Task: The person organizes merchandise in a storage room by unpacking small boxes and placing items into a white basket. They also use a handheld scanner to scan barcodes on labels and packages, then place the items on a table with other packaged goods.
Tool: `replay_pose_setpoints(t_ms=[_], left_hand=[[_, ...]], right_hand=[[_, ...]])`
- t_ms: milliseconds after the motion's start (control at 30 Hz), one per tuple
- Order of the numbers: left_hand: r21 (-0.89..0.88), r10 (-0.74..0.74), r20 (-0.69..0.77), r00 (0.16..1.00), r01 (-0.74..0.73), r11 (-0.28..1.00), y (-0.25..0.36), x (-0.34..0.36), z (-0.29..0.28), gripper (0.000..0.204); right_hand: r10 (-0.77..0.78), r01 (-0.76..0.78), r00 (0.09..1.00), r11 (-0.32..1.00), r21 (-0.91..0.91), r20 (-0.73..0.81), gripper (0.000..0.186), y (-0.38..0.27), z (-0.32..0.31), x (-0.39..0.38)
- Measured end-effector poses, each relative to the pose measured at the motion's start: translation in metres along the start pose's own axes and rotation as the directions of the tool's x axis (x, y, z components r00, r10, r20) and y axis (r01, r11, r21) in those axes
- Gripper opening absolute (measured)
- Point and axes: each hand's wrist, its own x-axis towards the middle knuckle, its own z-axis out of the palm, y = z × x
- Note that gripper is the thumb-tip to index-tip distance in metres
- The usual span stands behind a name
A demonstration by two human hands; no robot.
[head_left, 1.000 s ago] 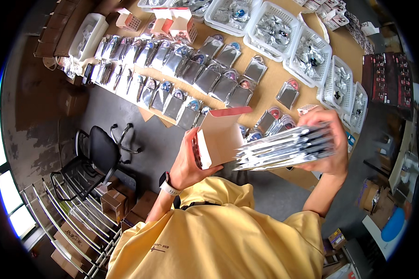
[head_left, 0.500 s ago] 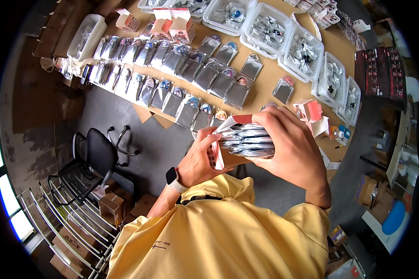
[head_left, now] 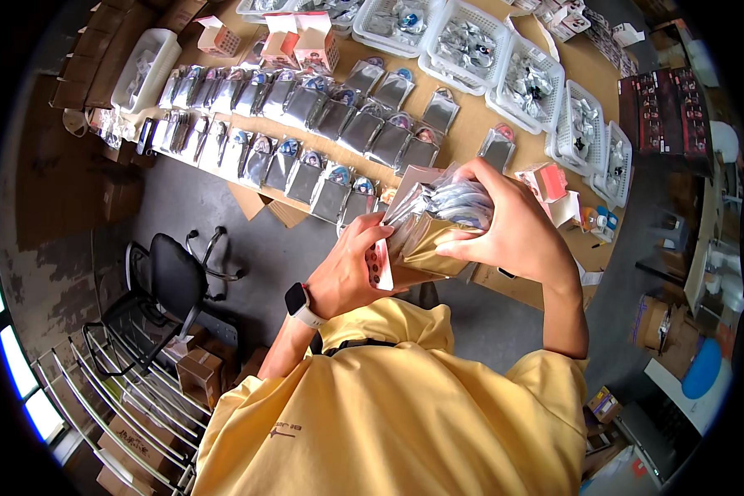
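The left hand (head_left: pixel 347 260) is curled round the left side of an open box (head_left: pixel 379 266), thumb and fingers closed on its wall. The right hand (head_left: pixel 517 236) is bent in a wide C, fingers over the far side of a thick bundle of packets (head_left: pixel 448 207) and thumb pressed to the near side. The bundle sits at the mouth of the box, between the two hands; how deep it goes I cannot tell.

Both hands are held up in front of the near edge of the surface (head_left: pixel 463 124), the box hiding part of that edge. Just beyond, to the left, rows of silver packets (head_left: pixel 306 178) run close along the edge. A single packet (head_left: pixel 496 149) lies past the right hand with bare surface around it. Right of that hand stands an opened carton (head_left: pixel 546 183), near a bottle (head_left: pixel 588 219). Trays (head_left: pixel 527 83) line the far right side. Left of the hands, open floor (head_left: pixel 252 219) separates the surface from a chair (head_left: pixel 179 269).
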Motion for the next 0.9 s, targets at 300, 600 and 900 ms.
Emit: replay_pose_setpoints(t_ms=[300, 600, 900], left_hand=[[-0.105, -0.088, 0.015, 0.996, 0.089, 0.990, -0.006, -0.011, -0.002, 0.118], [-0.207, 0.074, -0.199, 0.977, -0.115, 0.971, -0.007, -0.006, -0.001, 0.108], [-0.211, 0.252, -0.331, 0.910, -0.331, 0.920, -0.007, -0.002, -0.010, 0.103]], right_hand=[[0.099, -0.094, 0.995, 0.984, 0.154, -0.024, 0.059, 0.003, 0.010, -0.007], [-0.370, 0.362, 0.928, 0.871, -0.333, 0.043, 0.074, -0.011, 0.041, -0.023], [-0.385, 0.340, 0.922, 0.751, -0.567, 0.042, 0.085, -0.030, 0.051, -0.046]])
